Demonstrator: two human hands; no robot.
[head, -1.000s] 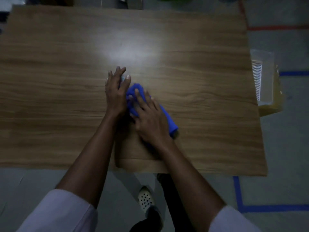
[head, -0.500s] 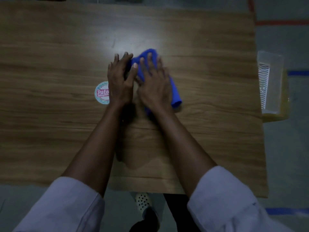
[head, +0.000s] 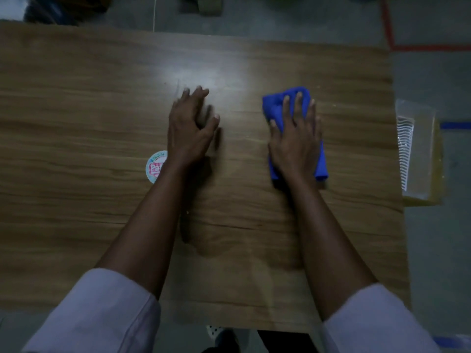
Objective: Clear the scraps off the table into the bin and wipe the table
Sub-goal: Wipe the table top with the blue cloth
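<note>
Fingers (head: pixel 298 104) of the right hand (head: pixel 295 143) lie straight and spread, pressing flat on a folded blue cloth (head: pixel 274 105) on the right part of the wooden bench (head: pixel 76 110). The left hand (head: pixel 190 131) hovers low near the bench's middle, well apart from the cloth. It is blurred, its fingers (head: pixel 201 94) loosely bent, and nothing shows in its grasp. A round printed label (head: pixel 155 166) lies flat just left of the left wrist. A clear bin (head: pixel 418 149) stands beside the bench's right edge. White sleeves (head: pixel 102 314) cover both upper forearms.
</note>
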